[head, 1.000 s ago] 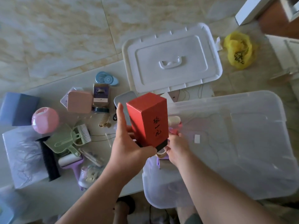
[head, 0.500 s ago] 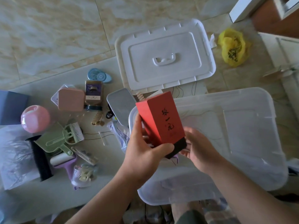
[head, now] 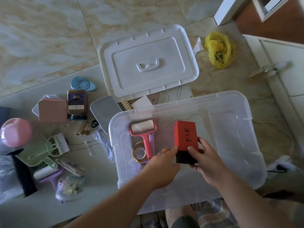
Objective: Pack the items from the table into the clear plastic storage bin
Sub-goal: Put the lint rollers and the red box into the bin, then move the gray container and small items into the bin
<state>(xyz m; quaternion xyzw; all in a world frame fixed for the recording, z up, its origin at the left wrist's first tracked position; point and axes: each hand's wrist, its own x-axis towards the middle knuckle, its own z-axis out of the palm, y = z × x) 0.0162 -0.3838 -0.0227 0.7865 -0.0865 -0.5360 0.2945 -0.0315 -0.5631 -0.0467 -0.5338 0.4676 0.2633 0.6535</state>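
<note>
The clear plastic storage bin [head: 233, 99] sits at centre right, beside the table. A red box with a black base [head: 185, 135] stands low inside it, tilted slightly. My right hand [head: 205, 160] grips the box's lower right side, thumb on its front face. The fingertips of my left hand [head: 162, 163] touch its lower left edge; the thumb is hidden. Inside the bin lie a pink lint roller [head: 143, 129] and a roll of tape [head: 139, 152].
On the table to the left are a green dustpan with brush [head: 46, 150], a pink ball [head: 15, 132], a pink square box [head: 52, 111], a brown jar [head: 77, 102], a grey case [head: 105, 111] and a purple lint roller [head: 47, 175]. The white lid [head: 148, 63] lies behind the bin, with a yellow bag [head: 218, 50] on the floor.
Both hands have carried the red box from above the table's edge rightward and down into the bin. My left hand's grip has loosened to fingertips.
</note>
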